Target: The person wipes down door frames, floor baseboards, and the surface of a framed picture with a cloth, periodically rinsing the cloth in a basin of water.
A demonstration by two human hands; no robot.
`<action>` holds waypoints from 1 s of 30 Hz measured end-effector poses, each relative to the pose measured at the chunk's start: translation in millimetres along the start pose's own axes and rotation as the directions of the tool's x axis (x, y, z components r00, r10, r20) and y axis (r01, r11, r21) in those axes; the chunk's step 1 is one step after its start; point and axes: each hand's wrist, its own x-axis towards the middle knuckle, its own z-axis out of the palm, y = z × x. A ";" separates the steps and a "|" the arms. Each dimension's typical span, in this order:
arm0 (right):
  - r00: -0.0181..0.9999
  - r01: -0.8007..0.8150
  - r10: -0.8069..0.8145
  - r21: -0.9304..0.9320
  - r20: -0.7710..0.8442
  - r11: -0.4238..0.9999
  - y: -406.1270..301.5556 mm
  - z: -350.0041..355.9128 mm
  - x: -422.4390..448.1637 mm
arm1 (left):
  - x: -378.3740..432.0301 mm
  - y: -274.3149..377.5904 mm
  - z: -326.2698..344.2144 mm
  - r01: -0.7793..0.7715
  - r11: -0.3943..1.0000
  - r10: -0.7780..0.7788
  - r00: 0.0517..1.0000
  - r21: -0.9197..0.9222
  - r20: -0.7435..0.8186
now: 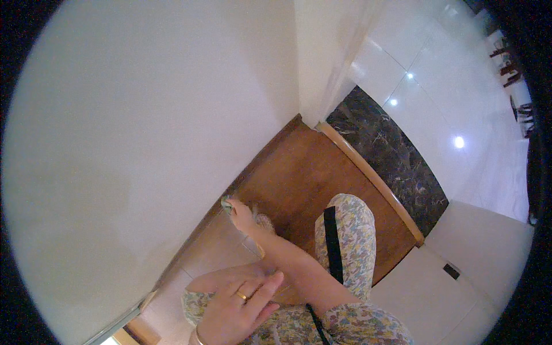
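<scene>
My right hand [241,216] reaches down to the foot of the wall and is closed around a small greenish cloth [226,203], pressed at the brown skirting board [254,168]. Close to the camera, my left hand [241,302] is near my knee, fingers loosely extended, with a gold ring and a bracelet; nothing is seen in it. The patterned trousers [355,241] of my bent leg show to the right of my forearm. Part of a pale slipper or foot is half hidden behind my right wrist.
A plain pale wall [129,129] rises at the left. Brown wooden flooring [297,172] meets a raised wooden edge strip [371,172], then a dark marble band [388,159] and glossy white tiles [431,108]. Pale panels stand at the lower right. Furniture legs show far right.
</scene>
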 end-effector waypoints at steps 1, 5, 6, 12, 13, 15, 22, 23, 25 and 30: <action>0.946 -0.202 0.177 0.067 0.271 0.977 9.8 -6.5 1.9 | -0.8 -0.6 2.4 0.004 1.000 -0.004 1.000 0.004 -0.004; 0.761 -0.403 0.497 0.296 -0.418 0.866 7.4 -67.0 57.8 | 2.9 -11.5 6.4 0.013 1.000 -0.013 1.000 -0.004 0.007; 0.714 -0.343 0.470 0.325 -0.519 0.881 1.4 -78.6 75.2 | 2.5 -11.2 4.5 0.030 1.000 -0.030 1.000 0.005 0.007; 0.628 0.046 0.192 0.283 -0.754 0.958 29.3 -160.3 175.2 | 11.5 -17.6 13.8 0.017 1.000 -0.017 0.999 0.008 0.029; 0.669 -0.016 0.161 0.202 -0.726 0.979 36.2 -167.3 184.2 | 13.9 -18.5 12.2 0.008 1.000 -0.009 0.999 0.011 0.033; 0.711 -0.075 0.140 0.124 -0.689 0.989 43.5 -169.2 187.9 | 13.8 -19.4 13.4 0.013 1.000 -0.013 0.999 0.013 0.040; 0.851 -0.330 0.050 -0.460 -0.522 0.824 35.6 -144.0 147.4 | 14.1 -25.5 16.1 0.023 1.000 -0.024 0.998 0.016 0.054; 0.885 -0.367 0.115 -0.526 -0.451 0.767 41.0 -139.7 143.2 | 15.1 -25.0 15.9 0.012 1.000 -0.013 0.998 0.012 0.057; 0.923 -0.306 0.112 -0.522 -0.369 0.796 34.7 -119.8 124.9 | 15.6 -29.4 15.0 0.012 1.000 -0.013 0.999 0.015 0.052; 0.927 -0.346 0.288 -0.251 -0.241 0.904 59.5 -144.4 140.3 | 19.5 -37.4 15.5 -0.037 0.999 0.037 0.998 0.015 0.043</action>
